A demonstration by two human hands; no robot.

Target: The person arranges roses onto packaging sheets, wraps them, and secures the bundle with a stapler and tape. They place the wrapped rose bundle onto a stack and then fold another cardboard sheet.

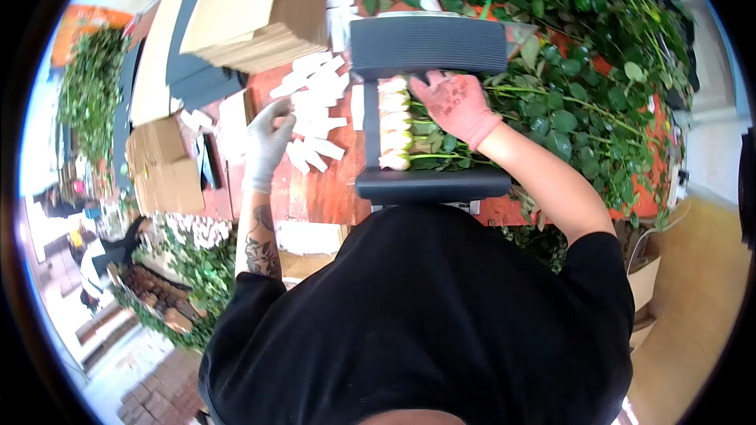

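Note:
My right hand (455,109), in a stained pink glove, is over the near-top end of a row of pale roses (396,126). Its fingers are closed at the neck of a rose beside the upper padded block; the palm hides part of the stems. The roses lie side by side with heads to the left, between a ribbed black block (429,43) and a smooth black bar (433,185). My left hand (269,145), in a pale grey glove, hovers beside white strips (319,114) scattered on the red table, with thumb and fingers apart and nothing visible between them.
Leafy rose stems (567,102) cover the right and far side of the red table (323,197). A stack of cardboard sheets (244,12) stands at the upper left. A cardboard box (165,165) sits at the left edge. Another person (102,264) is at far left.

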